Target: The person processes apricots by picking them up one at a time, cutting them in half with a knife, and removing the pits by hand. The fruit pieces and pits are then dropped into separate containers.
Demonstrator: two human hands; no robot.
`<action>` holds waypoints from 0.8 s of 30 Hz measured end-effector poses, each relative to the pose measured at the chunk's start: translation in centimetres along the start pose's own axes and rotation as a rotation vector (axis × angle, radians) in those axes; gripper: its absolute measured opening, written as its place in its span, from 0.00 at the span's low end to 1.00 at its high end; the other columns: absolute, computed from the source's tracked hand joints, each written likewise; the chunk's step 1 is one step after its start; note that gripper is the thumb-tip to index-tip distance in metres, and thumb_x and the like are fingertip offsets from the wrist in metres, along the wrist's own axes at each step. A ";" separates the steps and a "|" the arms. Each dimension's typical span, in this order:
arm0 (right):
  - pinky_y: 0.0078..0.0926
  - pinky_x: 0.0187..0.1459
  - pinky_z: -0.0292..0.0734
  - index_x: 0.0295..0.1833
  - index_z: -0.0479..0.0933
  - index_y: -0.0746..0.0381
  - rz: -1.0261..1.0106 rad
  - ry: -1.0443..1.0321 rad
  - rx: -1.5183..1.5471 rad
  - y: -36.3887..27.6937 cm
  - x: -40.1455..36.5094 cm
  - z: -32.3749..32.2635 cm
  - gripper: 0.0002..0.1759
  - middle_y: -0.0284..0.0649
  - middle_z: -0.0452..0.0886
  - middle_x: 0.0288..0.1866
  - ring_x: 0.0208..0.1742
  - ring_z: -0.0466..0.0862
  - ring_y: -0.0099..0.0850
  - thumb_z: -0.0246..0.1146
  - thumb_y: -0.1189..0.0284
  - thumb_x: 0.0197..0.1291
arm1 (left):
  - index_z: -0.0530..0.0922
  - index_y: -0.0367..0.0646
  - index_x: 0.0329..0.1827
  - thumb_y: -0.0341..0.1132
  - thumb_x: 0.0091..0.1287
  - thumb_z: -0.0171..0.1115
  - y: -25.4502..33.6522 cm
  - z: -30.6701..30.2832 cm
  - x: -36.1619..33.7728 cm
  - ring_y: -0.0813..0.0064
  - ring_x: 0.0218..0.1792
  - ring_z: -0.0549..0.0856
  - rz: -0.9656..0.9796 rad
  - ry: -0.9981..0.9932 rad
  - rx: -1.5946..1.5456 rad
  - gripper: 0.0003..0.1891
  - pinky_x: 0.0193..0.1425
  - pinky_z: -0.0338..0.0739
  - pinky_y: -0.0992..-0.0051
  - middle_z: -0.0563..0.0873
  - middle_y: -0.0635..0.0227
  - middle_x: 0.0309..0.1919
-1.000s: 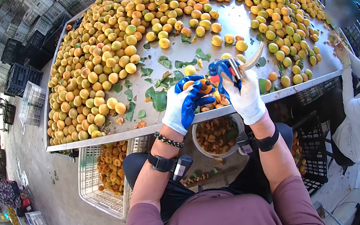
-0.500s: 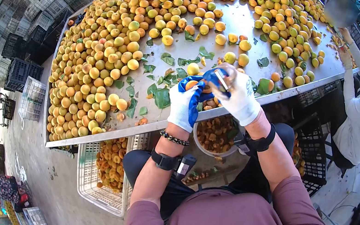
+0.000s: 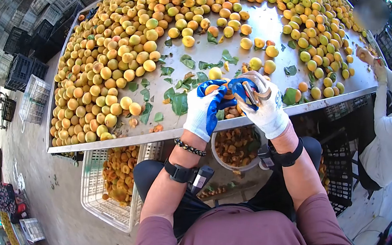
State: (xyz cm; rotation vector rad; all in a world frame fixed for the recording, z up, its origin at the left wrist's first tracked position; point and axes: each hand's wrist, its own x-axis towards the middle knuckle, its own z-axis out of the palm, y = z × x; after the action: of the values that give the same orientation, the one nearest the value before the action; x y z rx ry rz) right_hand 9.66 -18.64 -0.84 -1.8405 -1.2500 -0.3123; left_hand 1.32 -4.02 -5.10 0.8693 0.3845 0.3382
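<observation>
My left hand [image 3: 202,109], in a white glove with a blue palm, is closed around an orange apricot [image 3: 211,89]. Close beside it, my right hand [image 3: 266,110], gloved the same way, grips a small metal tool [image 3: 250,93] with a shiny shaft and a curved part. Its working end meets the fruit area, where fingers hide the contact. Both hands are over the near rim of the metal table [image 3: 174,132]. A loose yellow apricot [image 3: 215,73] lies just beyond my left fingers, among green leaves [image 3: 179,104].
A large heap of apricots [image 3: 107,69] covers the table's left and back. Below the rim stand a bucket [image 3: 215,151] of fruit pieces and a white crate [image 3: 89,193] of opened apricots. At right, a person in white sleeves [image 3: 390,129] works near a black crate [image 3: 337,176].
My right hand has turned slightly, and the metal tool shows more plainly beside the apricot. My left hand keeps its hold. The view has shifted a little.
</observation>
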 end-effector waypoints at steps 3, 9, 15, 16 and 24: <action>0.37 0.45 0.80 0.54 0.75 0.62 0.001 -0.002 0.015 0.0 0.0 0.0 0.26 0.47 0.82 0.46 0.45 0.84 0.49 0.75 0.69 0.51 | 0.80 0.32 0.49 0.24 0.69 0.61 0.0 0.2 -0.1 0.68 0.37 0.88 -0.007 0.000 0.017 0.08 0.40 0.91 0.69 0.86 0.60 0.40; 0.38 0.45 0.80 0.54 0.75 0.62 0.012 -0.021 -0.005 -0.1 -0.1 -0.3 0.25 0.47 0.82 0.46 0.46 0.84 0.49 0.75 0.70 0.51 | 0.81 0.32 0.48 0.23 0.70 0.58 0.1 0.4 -0.1 0.68 0.38 0.89 -0.026 -0.002 0.002 0.08 0.40 0.90 0.70 0.86 0.60 0.39; 0.38 0.43 0.80 0.51 0.76 0.62 0.038 0.040 0.055 0.3 -0.5 1.1 0.21 0.46 0.82 0.43 0.41 0.85 0.49 0.73 0.71 0.53 | 0.81 0.32 0.47 0.23 0.69 0.58 -0.2 0.2 0.0 0.67 0.37 0.89 -0.028 0.023 0.021 0.07 0.41 0.90 0.70 0.86 0.60 0.38; 0.37 0.42 0.80 0.50 0.77 0.63 0.107 0.082 0.124 0.6 -0.7 1.6 0.19 0.46 0.82 0.41 0.40 0.85 0.48 0.73 0.72 0.54 | 0.81 0.32 0.47 0.23 0.69 0.58 -0.2 0.2 0.1 0.67 0.37 0.89 -0.027 0.024 0.020 0.07 0.41 0.90 0.70 0.86 0.60 0.38; 0.17 0.25 0.73 0.47 0.80 0.69 0.567 0.397 0.540 1.7 0.2 2.7 0.07 0.36 0.85 0.32 0.26 0.80 0.17 0.63 0.77 0.68 | 0.79 0.30 0.48 0.23 0.70 0.58 -0.3 -0.8 0.3 0.61 0.42 0.89 -0.002 -0.034 -0.060 0.07 0.45 0.91 0.62 0.86 0.55 0.44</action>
State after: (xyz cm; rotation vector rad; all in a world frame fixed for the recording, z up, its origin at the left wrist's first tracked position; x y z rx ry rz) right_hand 10.57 -16.62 -3.20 -1.4814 -0.4448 -0.0116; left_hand 1.25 -3.56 -5.84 0.8152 0.3428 0.3310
